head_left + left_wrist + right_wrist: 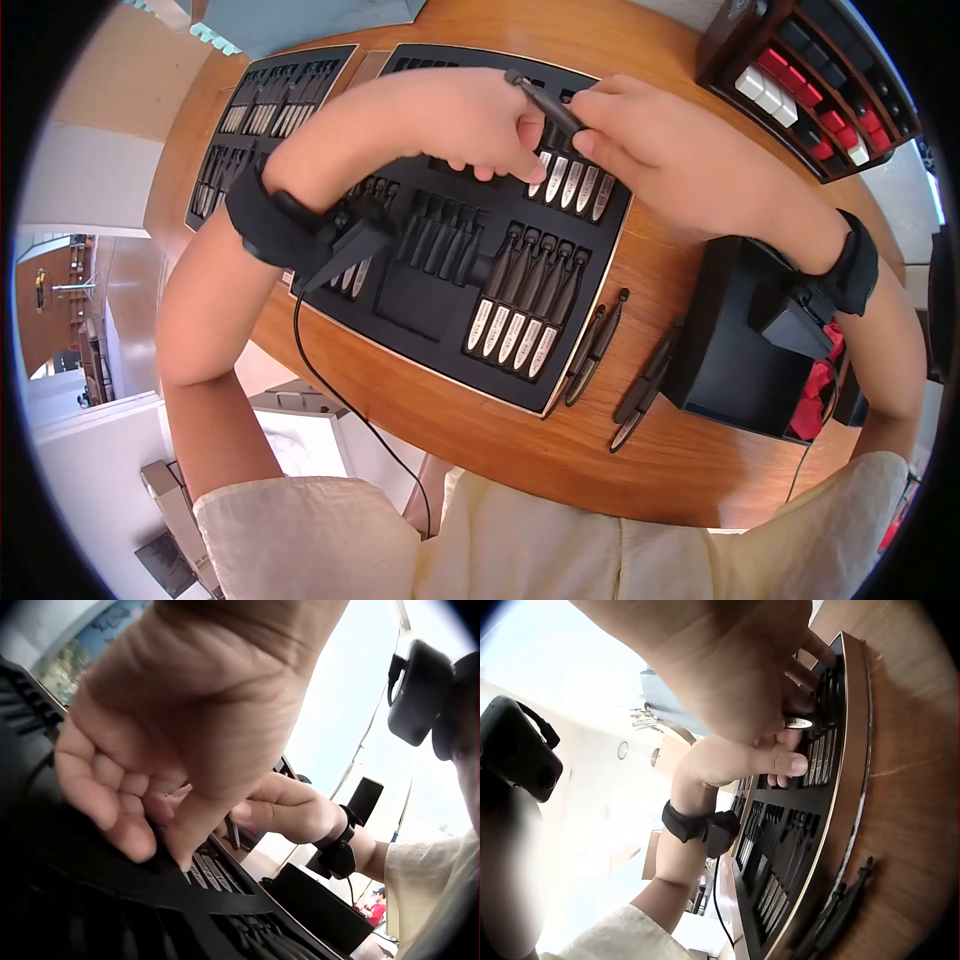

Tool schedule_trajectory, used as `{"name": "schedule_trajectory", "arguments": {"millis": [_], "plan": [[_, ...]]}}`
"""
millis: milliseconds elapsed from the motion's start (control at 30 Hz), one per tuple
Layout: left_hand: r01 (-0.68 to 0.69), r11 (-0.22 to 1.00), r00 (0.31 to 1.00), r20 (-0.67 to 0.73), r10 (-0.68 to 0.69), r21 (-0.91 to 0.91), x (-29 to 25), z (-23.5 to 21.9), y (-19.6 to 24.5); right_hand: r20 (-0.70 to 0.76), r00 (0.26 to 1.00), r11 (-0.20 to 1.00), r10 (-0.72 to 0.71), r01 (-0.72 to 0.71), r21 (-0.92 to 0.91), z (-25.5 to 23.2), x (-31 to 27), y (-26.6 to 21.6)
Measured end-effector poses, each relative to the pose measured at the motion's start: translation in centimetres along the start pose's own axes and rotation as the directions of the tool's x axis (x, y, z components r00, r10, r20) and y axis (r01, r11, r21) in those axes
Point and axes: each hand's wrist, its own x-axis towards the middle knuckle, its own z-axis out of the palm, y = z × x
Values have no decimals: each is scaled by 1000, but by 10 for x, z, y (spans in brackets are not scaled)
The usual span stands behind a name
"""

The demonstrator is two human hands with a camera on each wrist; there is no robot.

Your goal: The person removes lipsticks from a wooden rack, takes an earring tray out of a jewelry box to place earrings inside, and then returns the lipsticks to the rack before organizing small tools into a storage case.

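Observation:
My right hand (650,130) pinches a dark pen-like tool (550,104) with a knobbed end, held slanted over the tray; its silver labelled end (799,723) shows in the right wrist view. Close beside it, my left hand (465,118) reaches down to the tray with loosely bent fingers. In the left wrist view its thumb (187,840) and forefinger stand apart, the thumb tip right at the row of silver-ended tools (571,186). These lie side by side in slots of the black tray (410,305). The hands hide part of the tray's upper slots.
Similar tools (515,300) fill a lower slot group. A second tray (265,120) lies at the left. Loose tools (648,385) rest on the wooden table (500,450). A black box (740,350) with red cloth stands right, and a dark rack (815,90) at back right.

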Motion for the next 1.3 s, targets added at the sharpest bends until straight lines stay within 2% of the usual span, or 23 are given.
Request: {"name": "schedule_trajectory", "arguments": {"millis": [33, 67, 100, 133, 167, 200, 267, 333, 467, 500, 533, 567, 667, 700, 767, 867, 967, 1000, 1033, 1167, 1233, 1267, 1300], "plan": [[-60, 997, 997, 41, 62, -50, -3, -7, -3, -2, 1000, 1000, -5, 5, 6, -1, 0, 1], [-116, 988, 989, 77, 124, -102, -8, -13, -6, 35, 997, 981, 73, -78, 177, -4, 1, 4], [-176, 963, 981, 42, 188, -203, -17, -19, -9, 84, 986, 926, 143, -163, 340, -9, 5, 1], [-207, 944, 978, -39, 204, -256, -26, -24, -11, 131, 966, 913, 222, -253, 319, -17, 6, -5], [-244, 921, 969, -123, 216, -303, -32, -28, -12, 127, 968, 914, 217, -247, 323, -17, 7, -8], [-241, 923, 969, -125, 213, -299, -35, -35, -10, 137, 963, 904, 230, -264, 335, -18, 8, -9], [-159, 754, 987, -83, 138, -637, -36, -47, -6, 145, 959, 896, 242, -278, 346, -19, 9, -13], [-175, 736, 984, -137, 112, -654, -38, -48, -5, 126, 945, 808, 302, -323, 493, -18, 11, -20], [-217, 645, 973, -219, 78, -733, -34, -45, -3, 131, 948, 851, 290, -319, 416, -16, 13, -22], [-220, 645, 972, -221, 81, -731, -31, -44, -6, 4, 969, 874, 245, -223, 431, -7, 13, -24], [-253, 564, 967, -217, 132, -786, -28, -42, -11, -124, 973, 893, 195, -124, 433, -2, 14, -24], [-278, 477, 959, -216, 181, -834, -27, -41, -14, -124, 973, 894, 194, -123, 431, -1, 11, -24], [-226, 454, 974, -185, 133, -862, -28, -44, -16, 14, 966, 868, 258, -239, 436, -6, 11, -38], [-225, 453, 974, -185, 133, -862, -29, -43, -18, 15, 966, 868, 259, -239, 436, -3, 11, -36], [-183, 336, 982, -156, 106, -924, -34, -43, -23, -45, 975, 863, 216, -169, 476, 5, 10, -31], [-136, 317, 990, -120, 69, -939, -38, -38, -28, 76, 955, 784, 286, -279, 555, 1, 12, -43], [-102, 392, 991, -127, -38, -914, -45, -29, -24, 102, 966, 798, 239, -255, 546, 6, 12, -51], [-260, 674, 951, -305, 54, -691, -50, -21, -28, 114, 970, 804, 216, -243, 542, 7, 12, -52], [-261, 674, 951, -306, 54, -691, -53, -20, -29, 114, 970, 805, 215, -242, 542, 7, 11, -54], [-228, 722, 972, -196, 129, -653, -56, -12, -33, 79, 995, 932, 64, -87, 351, 10, 7, -50], [-154, 713, 988, -105, 113, -684, -55, -3, -36, -22, 991, 974, -136, 137, 179, 14, 2, -52], [-109, 707, 994, -64, 89, -698, -56, 1, -34, -24, 990, 974, -135, 138, 177, 15, -1, -52], [-111, 708, 994, -65, 91, -697, -55, 4, -33, 29, 963, 959, -266, 262, 108, 15, -3, -54]]}}
